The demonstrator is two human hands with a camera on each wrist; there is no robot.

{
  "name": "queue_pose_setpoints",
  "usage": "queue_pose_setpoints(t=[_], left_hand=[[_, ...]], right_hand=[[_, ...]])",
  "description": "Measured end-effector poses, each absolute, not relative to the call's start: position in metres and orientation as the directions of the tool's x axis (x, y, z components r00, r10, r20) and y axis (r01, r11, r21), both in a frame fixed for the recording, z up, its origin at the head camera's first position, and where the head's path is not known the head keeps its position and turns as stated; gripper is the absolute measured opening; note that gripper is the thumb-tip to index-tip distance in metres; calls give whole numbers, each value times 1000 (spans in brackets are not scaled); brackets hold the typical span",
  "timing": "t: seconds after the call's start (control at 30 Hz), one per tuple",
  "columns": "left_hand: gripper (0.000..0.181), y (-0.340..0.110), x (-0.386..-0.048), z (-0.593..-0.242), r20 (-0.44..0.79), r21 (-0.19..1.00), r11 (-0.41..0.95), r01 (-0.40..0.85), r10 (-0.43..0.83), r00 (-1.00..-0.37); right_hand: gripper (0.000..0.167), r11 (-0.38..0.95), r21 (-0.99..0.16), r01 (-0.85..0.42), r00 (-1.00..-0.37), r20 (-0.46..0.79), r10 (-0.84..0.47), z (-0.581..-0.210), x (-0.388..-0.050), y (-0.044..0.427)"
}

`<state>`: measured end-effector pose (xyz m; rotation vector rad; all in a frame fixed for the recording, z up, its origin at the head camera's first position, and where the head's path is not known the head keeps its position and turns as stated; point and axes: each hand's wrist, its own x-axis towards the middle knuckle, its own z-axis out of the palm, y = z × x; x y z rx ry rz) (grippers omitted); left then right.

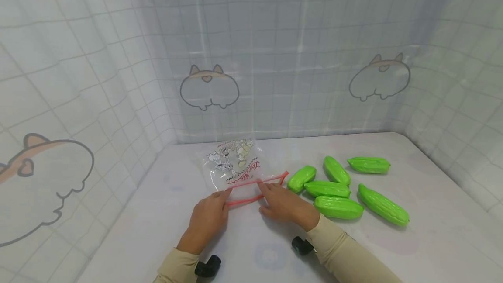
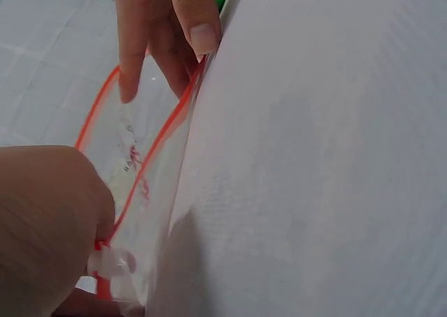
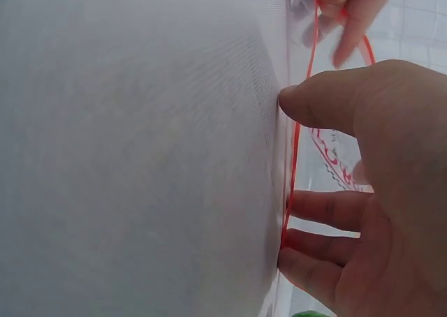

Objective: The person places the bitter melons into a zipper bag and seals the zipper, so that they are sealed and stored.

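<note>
A clear plastic zip bag with cartoon print lies on the white surface, its red-edged mouth spread apart toward me. At the mouth's left end, my left hand pinches the bag's corner, also visible in the left wrist view. My right hand is at the right part of the mouth, forefinger stretched to the far red edge. In the right wrist view its thumb and other fingers are spread along the near red edge. Just right of that hand lie green ridged gourd-like vegetables.
Several more of the green vegetables, including one at the far right and one at the back, lie scattered on the white tabletop. Tile-patterned curtains with cartoon animals enclose the back and sides.
</note>
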<state>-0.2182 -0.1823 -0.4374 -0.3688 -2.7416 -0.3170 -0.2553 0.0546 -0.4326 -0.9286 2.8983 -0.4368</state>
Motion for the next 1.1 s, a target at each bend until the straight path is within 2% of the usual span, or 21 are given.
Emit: queue_pose_setpoints(t=[0.3, 0.4, 0.7, 0.93, 1.1], left_hand=[[42, -186, -222, -441, 396, 178, 944, 279, 191, -898], [43, -187, -224, -442, 399, 172, 944, 281, 193, -896], [36, -191, -225, -445, 506, 140, 936, 322, 212, -836], [23, -189, -222, -443, 458, 147, 933, 328, 230, -858], [30, -187, -223, -442, 458, 158, 931, 331, 228, -859]], right_hand=[[75, 780, -328, -533, -826, 0, -564, -431, -257, 54], [80, 782, -349, -517, -833, -6, -553, -429, -257, 54], [87, 754, -385, -532, -824, 33, -565, -426, -257, 54], [88, 755, -391, -526, -827, 30, -561, -426, -258, 54], [86, 765, -389, -513, -833, 9, -554, -426, -258, 54]])
